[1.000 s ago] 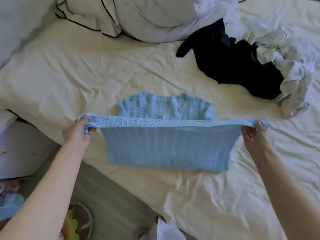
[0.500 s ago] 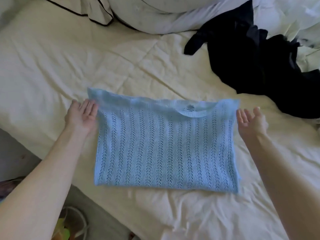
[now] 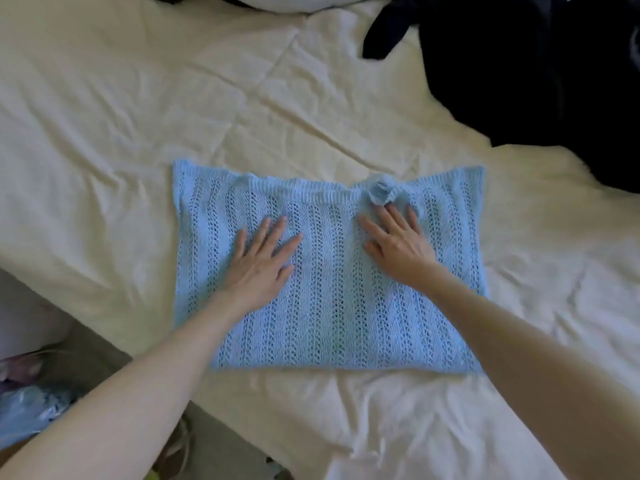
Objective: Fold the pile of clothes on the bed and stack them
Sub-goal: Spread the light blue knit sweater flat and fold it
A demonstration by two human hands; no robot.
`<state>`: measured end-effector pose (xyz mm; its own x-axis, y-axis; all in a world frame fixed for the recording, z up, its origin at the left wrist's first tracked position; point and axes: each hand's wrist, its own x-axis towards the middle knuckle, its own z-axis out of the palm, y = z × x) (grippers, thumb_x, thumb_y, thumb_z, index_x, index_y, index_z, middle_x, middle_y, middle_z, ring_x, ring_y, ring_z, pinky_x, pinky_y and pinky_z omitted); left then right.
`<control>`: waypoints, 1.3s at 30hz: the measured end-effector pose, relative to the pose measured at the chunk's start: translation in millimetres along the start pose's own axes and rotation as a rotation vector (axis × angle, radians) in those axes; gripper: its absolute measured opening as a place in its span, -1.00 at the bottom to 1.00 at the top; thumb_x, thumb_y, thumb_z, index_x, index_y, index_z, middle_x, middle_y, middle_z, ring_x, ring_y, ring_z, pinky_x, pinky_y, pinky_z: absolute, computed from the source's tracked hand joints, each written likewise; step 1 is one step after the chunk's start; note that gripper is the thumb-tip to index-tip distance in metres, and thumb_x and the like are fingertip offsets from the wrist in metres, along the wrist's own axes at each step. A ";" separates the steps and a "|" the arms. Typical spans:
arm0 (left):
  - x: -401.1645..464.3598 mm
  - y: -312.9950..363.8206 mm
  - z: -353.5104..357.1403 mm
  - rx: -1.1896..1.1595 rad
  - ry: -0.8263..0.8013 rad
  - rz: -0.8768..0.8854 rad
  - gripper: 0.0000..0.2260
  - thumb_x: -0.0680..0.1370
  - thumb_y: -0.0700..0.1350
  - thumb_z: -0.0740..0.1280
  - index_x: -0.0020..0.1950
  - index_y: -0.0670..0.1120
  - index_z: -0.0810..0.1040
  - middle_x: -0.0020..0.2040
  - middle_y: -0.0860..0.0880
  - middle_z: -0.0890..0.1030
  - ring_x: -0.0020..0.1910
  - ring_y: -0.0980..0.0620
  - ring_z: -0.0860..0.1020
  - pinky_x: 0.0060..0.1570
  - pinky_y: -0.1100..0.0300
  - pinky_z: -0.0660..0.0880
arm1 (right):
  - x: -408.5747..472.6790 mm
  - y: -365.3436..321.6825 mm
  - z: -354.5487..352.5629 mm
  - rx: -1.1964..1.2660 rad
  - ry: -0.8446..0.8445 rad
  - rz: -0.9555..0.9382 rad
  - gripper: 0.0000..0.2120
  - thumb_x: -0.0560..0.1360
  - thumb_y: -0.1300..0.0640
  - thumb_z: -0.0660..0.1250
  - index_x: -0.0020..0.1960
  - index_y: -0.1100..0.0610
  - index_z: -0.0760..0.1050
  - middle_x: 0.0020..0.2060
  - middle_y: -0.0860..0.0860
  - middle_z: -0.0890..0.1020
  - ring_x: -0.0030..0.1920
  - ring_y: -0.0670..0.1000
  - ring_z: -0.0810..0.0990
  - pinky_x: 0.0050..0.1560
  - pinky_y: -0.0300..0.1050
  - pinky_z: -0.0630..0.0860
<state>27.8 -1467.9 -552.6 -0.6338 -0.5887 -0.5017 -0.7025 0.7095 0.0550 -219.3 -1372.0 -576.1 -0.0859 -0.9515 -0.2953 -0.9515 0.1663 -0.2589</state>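
Note:
A light blue knitted top [image 3: 332, 306] lies folded in half as a flat rectangle on the cream bed sheet [image 3: 138, 116], its neckline along the far edge. My left hand [image 3: 261, 259] presses flat on its left middle, fingers spread. My right hand [image 3: 394, 244] lies flat on its right middle, fingertips just below the neckline. Neither hand grips the fabric. A dark navy pile of clothes [image 3: 536, 71] sits at the far right of the bed.
The near-left edge of the bed runs diagonally, with floor and some clutter [image 3: 31, 407] below it. A white pillow or duvet edge [image 3: 277, 1] shows at the top. Bare sheet stretches to the left of the blue top.
The lower half of the blue top was folded up over the upper half and laid flat. Both hands let go of its corners and moved inward onto its middle.

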 end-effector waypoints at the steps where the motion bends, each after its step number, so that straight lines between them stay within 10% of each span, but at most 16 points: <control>1: 7.6 -12.3 -6.3 0.019 -0.026 -0.038 -0.51 0.63 0.13 -0.12 0.45 0.17 -0.33 0.45 0.04 -0.42 0.42 -0.01 -0.45 0.37 -0.10 -0.40 | 2.5 11.5 -3.3 -0.041 -0.012 0.016 -0.50 0.61 -0.07 0.04 0.52 -0.04 0.04 0.54 0.04 -0.03 0.53 0.06 -0.08 0.45 0.11 -0.29; 8: -44.3 -9.8 -1.4 -0.225 0.071 -0.205 -0.49 0.63 0.06 -0.01 0.51 0.08 -0.18 0.53 0.01 -0.23 0.50 0.00 -0.28 0.43 -0.08 -0.29 | -68.3 -22.5 -3.0 0.144 0.002 0.124 -0.50 0.61 0.04 0.14 0.50 0.10 0.14 0.51 0.11 0.05 0.52 0.11 -0.04 0.47 0.10 -0.23; 14: -137.9 6.2 54.6 -0.237 -0.100 -0.279 -0.41 0.46 0.29 -0.46 0.47 0.14 -0.29 0.48 0.09 -0.35 0.46 0.02 -0.38 0.40 -0.07 -0.38 | -160.2 -42.5 20.4 0.140 -0.098 0.191 -0.46 0.56 -0.15 -0.06 0.45 0.05 0.27 0.46 0.07 0.19 0.47 0.14 0.09 0.47 0.16 -0.09; 18: -144.9 -19.5 50.6 -0.365 0.003 -0.516 -0.55 0.65 0.03 -0.03 0.54 0.04 0.01 0.55 0.03 -0.12 0.53 -0.06 -0.16 0.42 -0.19 -0.13 | -185.8 0.0 20.0 0.048 -0.108 0.423 -0.28 0.50 -0.29 -0.37 0.49 0.01 0.15 0.50 0.08 0.11 0.51 0.06 0.02 0.47 0.05 -0.15; 28: -147.1 -29.0 52.8 -1.054 0.293 -0.934 -0.52 0.60 -0.11 0.22 0.50 -0.15 0.20 0.41 -0.17 0.37 0.37 -0.13 0.36 0.39 -0.01 0.25 | -160.0 -97.2 24.4 0.135 -0.056 0.297 -0.51 0.62 -0.06 0.01 0.51 0.02 0.02 0.51 0.04 -0.03 0.49 0.06 -0.17 0.46 0.07 -0.28; 33: -146.6 -40.1 55.5 -1.695 0.298 -1.225 -0.79 0.57 -0.19 0.30 0.18 -0.20 0.49 0.03 -0.10 0.58 -0.14 0.03 0.52 -0.17 0.19 0.46 | -145.6 -163.9 34.4 0.113 -0.078 0.117 -0.49 0.52 0.00 0.28 0.44 0.08 0.31 0.43 0.13 0.30 0.45 0.20 0.17 0.36 0.32 0.02; 39: -160.9 -49.9 51.5 -1.959 0.275 -1.258 -0.86 0.51 -0.32 0.34 -0.20 -0.12 0.50 -0.22 -0.01 0.53 -0.28 0.13 0.44 -0.37 0.34 0.36 | -148.4 -170.4 44.5 0.059 -0.138 0.132 -0.48 0.59 0.04 0.16 0.51 0.05 0.11 0.50 0.07 0.10 0.50 0.14 -0.05 0.44 0.20 -0.20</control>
<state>181.5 -1388.7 -519.1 0.2976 -0.4151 -0.8597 0.1084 -0.8800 0.4624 -31.2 -1247.6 -529.1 -0.1639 -0.8764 -0.4528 -0.9153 0.3063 -0.2616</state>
